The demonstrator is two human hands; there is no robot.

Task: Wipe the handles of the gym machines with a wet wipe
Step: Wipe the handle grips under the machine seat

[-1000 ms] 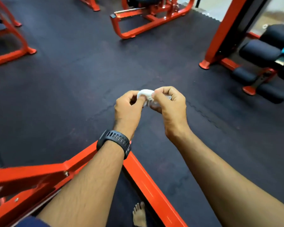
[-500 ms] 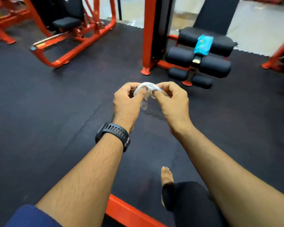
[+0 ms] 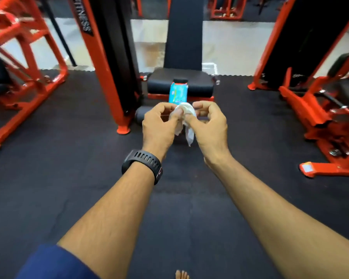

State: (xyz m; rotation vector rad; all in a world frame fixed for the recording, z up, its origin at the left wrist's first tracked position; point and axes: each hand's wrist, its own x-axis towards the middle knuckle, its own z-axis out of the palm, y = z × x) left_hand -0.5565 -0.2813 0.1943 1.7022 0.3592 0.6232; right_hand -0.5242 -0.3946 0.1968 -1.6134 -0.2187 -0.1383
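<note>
since the earlier frame: view swung to face the padded seat [image 3: 180, 81]. wet wipe [image 3: 186, 117]: bunched, pinched between left hand [image 3: 159, 125] and right hand [image 3: 209, 125]. step: readying wipe; next needs a handle in reach.

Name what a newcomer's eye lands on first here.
Dead centre, the left hand and right hand pinch a crumpled white wet wipe between them. Just beyond, a blue wipes pack sits on the black pad of the machine ahead, with bright orange frames on both sides.

left hand [image 3: 159, 128], right hand [image 3: 211, 128], fingers [image 3: 203, 105] pinching
</note>
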